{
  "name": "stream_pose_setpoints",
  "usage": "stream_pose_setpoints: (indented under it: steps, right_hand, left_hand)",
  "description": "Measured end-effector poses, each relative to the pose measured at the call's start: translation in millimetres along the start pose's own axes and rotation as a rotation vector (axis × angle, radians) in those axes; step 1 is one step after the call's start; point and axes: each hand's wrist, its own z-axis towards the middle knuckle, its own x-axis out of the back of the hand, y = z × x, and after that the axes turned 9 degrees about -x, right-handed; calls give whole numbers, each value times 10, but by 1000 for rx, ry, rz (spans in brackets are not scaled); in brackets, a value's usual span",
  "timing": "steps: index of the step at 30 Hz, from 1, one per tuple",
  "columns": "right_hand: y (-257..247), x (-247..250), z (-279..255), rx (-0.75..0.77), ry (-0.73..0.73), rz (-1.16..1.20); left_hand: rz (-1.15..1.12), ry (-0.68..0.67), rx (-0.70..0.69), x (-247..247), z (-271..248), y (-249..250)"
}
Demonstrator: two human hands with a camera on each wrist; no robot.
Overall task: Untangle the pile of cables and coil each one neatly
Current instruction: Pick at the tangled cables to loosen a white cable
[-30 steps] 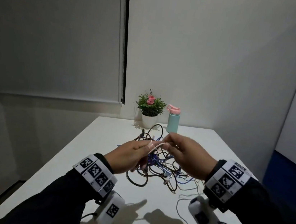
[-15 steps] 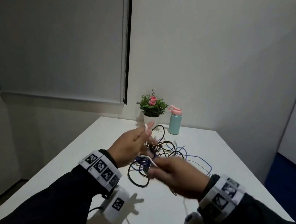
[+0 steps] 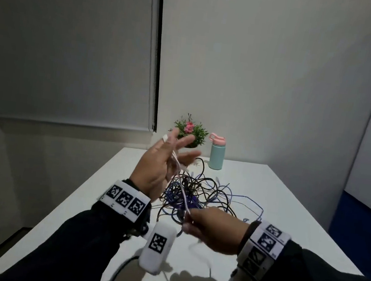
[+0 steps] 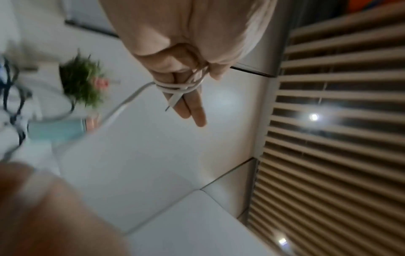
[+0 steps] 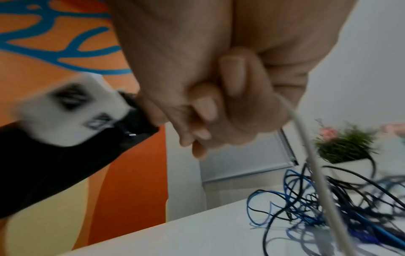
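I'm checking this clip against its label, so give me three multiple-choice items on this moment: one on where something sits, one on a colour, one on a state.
1. Where does the bottle stand?
A. at the table's far edge, right of the potted plant
B. in the cable pile
C. at the near edge

2. What colour is the cable wound on the left hand?
A. black
B. white
C. blue

3. How does the right hand stand?
A. flat on the table
B. open and held high
C. gripping the white cable

Answers:
1 A: the head view shows it beside the plant at the back.
2 B: the left wrist view shows white turns around the straight fingers.
3 C: the right wrist view shows fingers curled round the cable, above the pile.
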Motion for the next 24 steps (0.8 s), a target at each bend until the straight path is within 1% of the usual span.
stream_pose_setpoints:
  steps: [1, 2, 3, 4, 5, 6, 8, 9, 11, 14, 17, 20, 22, 24]
  right_hand:
    - [-56, 22, -39, 38, 40, -28]
    - [-108, 103, -69, 66, 110, 0]
    - [-126, 216, -78, 86, 208, 51]
    - [-116, 354, -80, 98, 313, 82]
    - [-84, 497, -67, 111, 401, 88]
    - [-46, 621, -54, 127, 460, 78]
    - [14, 749, -15, 136, 512, 68]
    - [45, 754, 3, 122, 521, 70]
    - [90, 705, 21, 111, 533, 75]
    - [114, 592, 23, 121, 506, 227]
    - [59, 504, 22, 108, 392, 347]
    - [-18, 448, 20, 52, 308, 371]
    - [-36, 435, 22, 20, 286, 318]
    - [-22, 432, 27, -20, 282, 282]
  left_hand:
    - [200, 4, -42, 77, 11, 10]
    - [459, -30, -84, 158, -2, 17]
    - [699, -95, -105, 229, -30, 8]
    - [858, -179, -88, 278, -68, -22]
    - [918, -261, -35, 297, -111, -67]
    - [903, -328, 38, 304, -158, -120]
    - [795, -417, 162, 282, -241, -202]
    - [721, -443, 206, 250, -264, -215]
    - [538, -453, 256, 196, -284, -197]
    - [284, -391, 361, 174, -277, -165]
    - [160, -326, 431, 191, -281, -211]
    - [154, -284, 435, 214, -269, -266]
    - [183, -256, 425, 213, -263, -296]
    - [197, -195, 392, 190, -267, -324]
